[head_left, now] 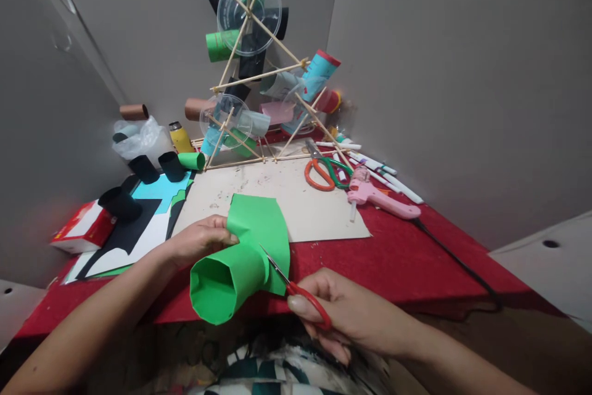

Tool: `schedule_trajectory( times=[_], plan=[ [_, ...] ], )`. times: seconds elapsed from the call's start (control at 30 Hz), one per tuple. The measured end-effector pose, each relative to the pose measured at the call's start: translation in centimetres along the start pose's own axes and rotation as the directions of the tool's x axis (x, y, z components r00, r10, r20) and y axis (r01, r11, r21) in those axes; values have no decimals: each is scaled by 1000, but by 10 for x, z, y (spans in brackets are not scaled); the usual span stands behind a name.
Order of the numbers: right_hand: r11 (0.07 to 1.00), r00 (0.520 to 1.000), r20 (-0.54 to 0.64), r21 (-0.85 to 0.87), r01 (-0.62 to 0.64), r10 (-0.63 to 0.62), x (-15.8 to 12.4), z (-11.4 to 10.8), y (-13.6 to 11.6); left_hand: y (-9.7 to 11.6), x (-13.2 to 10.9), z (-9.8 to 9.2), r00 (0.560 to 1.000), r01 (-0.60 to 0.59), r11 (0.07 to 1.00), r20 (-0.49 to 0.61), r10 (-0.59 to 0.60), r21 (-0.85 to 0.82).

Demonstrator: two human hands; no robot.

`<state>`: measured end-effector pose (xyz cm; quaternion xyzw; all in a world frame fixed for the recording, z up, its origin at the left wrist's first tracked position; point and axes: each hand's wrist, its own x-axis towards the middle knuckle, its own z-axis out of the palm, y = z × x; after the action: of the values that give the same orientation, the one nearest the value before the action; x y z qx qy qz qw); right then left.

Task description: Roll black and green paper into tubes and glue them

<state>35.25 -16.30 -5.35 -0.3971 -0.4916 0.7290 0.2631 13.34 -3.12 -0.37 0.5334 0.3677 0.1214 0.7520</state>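
Green paper (264, 217) with a tube (231, 284) joined to its near side is pinched at the left by my left hand (203, 238). The tube's open end faces down and towards me. My right hand (328, 309) is closed round the red handles of small scissors (296, 291). Their metal blades lie against the green paper, just right of the tube, pointing up and left. Whether the paper is between the blades I cannot tell. Both hands are over the front edge of the red-covered table.
A cardboard sheet (319, 210) lies on the red cloth (416, 265). Orange-and-green-handled scissors (324, 173) and a corded pink glue gun (382, 199) are at right. Behind stands a stick frame (259, 79) with plastic discs and paper tubes. Black tubes (144, 169) and coloured sheets (161, 193) are at left.
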Motion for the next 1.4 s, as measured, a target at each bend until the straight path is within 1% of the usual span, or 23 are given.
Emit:
schedule_trajectory(
  times=[0.13, 0.23, 0.37, 0.47, 0.57, 0.67, 0.73, 0.77, 0.83, 0.9, 1.0, 1.07, 1.13, 1.27, 1.4],
  plan=[
    [999, 1000, 20, -28, -18, 19, 3, -1, -1, 5, 4, -4, 1000, 18, 999, 23, -19, 37],
    [1000, 1000, 14, -6, -24, 24, 5, -1, 2, 5, 10, -10, 998, 37, 997, 50, -40, 65],
    [1000, 1000, -15, 25, -7, 7, 6, 0, 6, 1, 17, -17, 997, -22, 999, 73, 19, 45],
    [1000, 999, -35, 13, -10, 11, 6, 2, 5, -2, 18, -17, 993, -60, 998, 100, 58, 16],
    [1000, 1000, -12, 7, -21, 21, 8, 5, 3, -2, 15, -15, 989, -48, 999, 140, 46, 14],
    [1000, 1000, -7, 27, -1, 1, 11, 9, 3, -1, 12, -13, 987, -31, 999, 161, 27, 20],
    [999, 999, -35, 41, 17, -15, 12, 11, 3, -3, 12, -13, 992, -36, 999, 119, 34, 8],
    [999, 998, -54, 45, 26, -24, 12, 12, 4, -4, 13, -13, 995, -61, 998, 82, 61, -3],
    [997, 994, -101, 50, 54, -49, 13, 14, 5, -7, 14, -13, 989, -147, 988, -8, 147, -38],
    [995, 985, -156, 55, 86, -77, 15, 15, 7, -10, 14, -13, 979, -202, 974, -60, 196, -106],
    [992, 962, -258, 61, 110, -91, 17, 16, 7, -15, 8, -9, 981, -186, 953, -102, 166, -239],
    [991, 941, -323, 48, 127, -105, 19, 16, 7, -19, 1, -5, 967, -225, 925, -184, 174, -306],
    [987, 923, -361, 34, 154, -132, 21, 16, 6, -23, -7, 1, 947, -276, 895, -258, 191, -349],
    [982, 912, -379, 38, 183, -155, 24, 19, 6, -29, -14, 15, 941, -286, 883, -282, 187, -372],
    [989, 930, -350, 60, 139, -109, 25, 23, 6, -31, -11, 23, 925, -315, 894, -315, 214, -317]
  ],
)
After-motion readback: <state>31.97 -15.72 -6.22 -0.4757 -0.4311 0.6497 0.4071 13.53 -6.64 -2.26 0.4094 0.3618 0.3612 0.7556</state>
